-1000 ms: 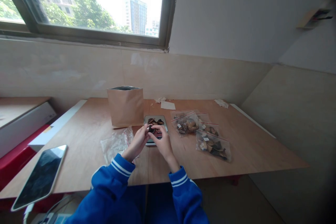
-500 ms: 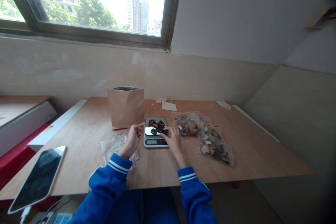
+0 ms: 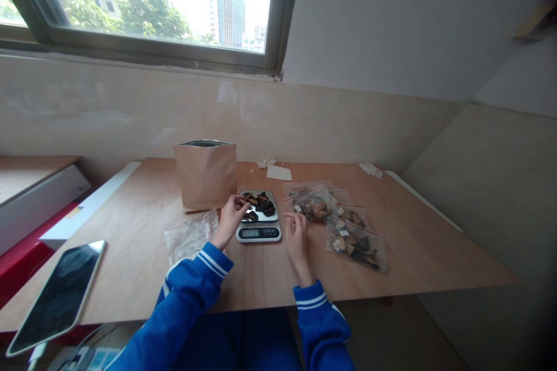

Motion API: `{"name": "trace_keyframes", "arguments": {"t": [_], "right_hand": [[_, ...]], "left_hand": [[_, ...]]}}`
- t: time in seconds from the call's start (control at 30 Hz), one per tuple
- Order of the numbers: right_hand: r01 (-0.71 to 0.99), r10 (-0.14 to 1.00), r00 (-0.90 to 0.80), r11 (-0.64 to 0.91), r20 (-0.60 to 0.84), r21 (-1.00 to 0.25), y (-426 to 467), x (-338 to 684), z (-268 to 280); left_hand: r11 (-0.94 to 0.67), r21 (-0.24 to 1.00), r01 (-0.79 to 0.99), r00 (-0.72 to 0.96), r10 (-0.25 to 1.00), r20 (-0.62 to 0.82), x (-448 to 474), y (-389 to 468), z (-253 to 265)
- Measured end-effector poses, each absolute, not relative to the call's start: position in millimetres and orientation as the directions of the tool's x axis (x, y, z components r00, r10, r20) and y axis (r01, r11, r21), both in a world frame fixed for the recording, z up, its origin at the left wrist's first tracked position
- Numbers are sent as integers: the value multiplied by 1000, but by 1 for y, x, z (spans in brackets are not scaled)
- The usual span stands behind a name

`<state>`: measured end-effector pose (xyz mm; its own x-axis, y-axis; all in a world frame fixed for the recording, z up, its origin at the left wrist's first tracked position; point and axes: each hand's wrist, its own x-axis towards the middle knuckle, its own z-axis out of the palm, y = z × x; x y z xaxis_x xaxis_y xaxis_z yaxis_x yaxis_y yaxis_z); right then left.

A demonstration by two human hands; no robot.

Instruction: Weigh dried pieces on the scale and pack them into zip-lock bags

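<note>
A digital kitchen scale stands on the table in front of me. Dark brown pieces that look like dried mushroom lie on its shiny platform. My left hand reaches over the platform's left side, its fingertips pinched on a mushroom piece at the edge of the pile. To the right of the scale, my right hand rests apart from it with fingers curled together; nothing shows in them. Left of the scale lie crumpled clear plastic bags, partly behind my left arm.
An open brown kraft pouch stands upright behind the scale's left. Several zip bags of dried pieces lie to the right. A tablet with a cable sits at the left table edge. A white card lies at the back.
My left hand has moved from beside the scale onto the pieces at the platform's left. My right hand has drawn back from the pieces to the scale's right.
</note>
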<state>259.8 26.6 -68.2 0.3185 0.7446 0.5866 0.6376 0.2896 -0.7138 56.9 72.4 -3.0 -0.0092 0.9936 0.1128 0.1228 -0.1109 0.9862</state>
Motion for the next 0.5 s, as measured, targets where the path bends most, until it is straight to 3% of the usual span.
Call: {"name": "trace_keyframes", "arguments": {"t": [0.27, 0.5], "right_hand": [[613, 758, 339, 271, 557, -743, 27, 260, -70], [615, 764, 317, 286, 563, -735, 24, 261, -67]], "left_hand": [[-279, 917, 286, -2, 957, 292, 61, 77, -8], [-447, 763, 467, -49, 848, 527, 36, 68, 40]]}}
